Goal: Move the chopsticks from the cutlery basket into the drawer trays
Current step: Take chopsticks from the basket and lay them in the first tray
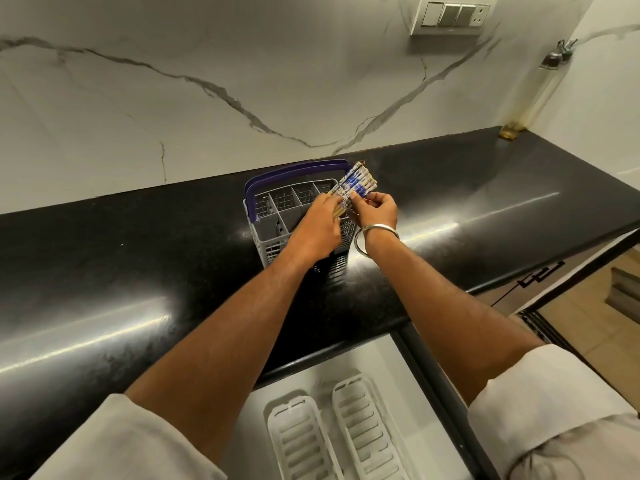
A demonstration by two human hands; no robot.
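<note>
A grey cutlery basket (273, 216) with a purple handle stands on the black counter. Over its right side both hands grip a bundle of several blue-and-white patterned chopsticks (356, 183), tilted up to the right. My left hand (317, 225) wraps the lower part of the bundle. My right hand (375, 209), with a metal bangle on its wrist, pinches the bundle from the right. Two white slotted drawer trays (363, 431) lie side by side in the open drawer at the bottom of the view.
The glossy black counter (138, 271) runs left to right against a marble wall. A switch panel (450, 15) sits on the wall at top right. A small bottle (507, 131) stands in the back right corner. Floor and cabinet fronts show at right.
</note>
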